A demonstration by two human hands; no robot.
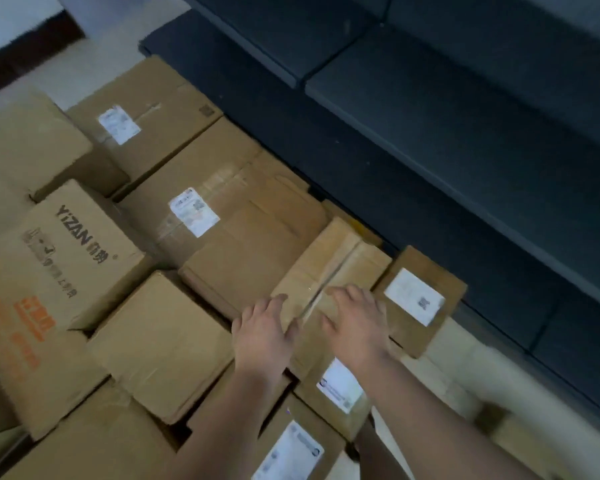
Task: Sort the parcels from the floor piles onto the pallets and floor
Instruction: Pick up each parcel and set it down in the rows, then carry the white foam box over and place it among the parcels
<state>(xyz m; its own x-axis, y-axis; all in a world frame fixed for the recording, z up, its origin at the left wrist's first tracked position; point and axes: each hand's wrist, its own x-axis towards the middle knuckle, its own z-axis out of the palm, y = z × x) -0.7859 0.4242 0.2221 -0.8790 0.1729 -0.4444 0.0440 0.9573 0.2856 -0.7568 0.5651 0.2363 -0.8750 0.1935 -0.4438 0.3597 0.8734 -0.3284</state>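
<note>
Beside a dark sofa (465, 109), both hands (262, 336) (357, 327) lie flat, fingers spread, on a taped cardboard parcel (329, 268).

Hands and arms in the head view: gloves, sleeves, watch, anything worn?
Nothing worn that shows. The left hand and the right hand are bare, no gloves, and no rings can be made out in the blur. Both forearms are bare to the bottom edge of the frame: no sleeves, watch or wristband in view.
</note>
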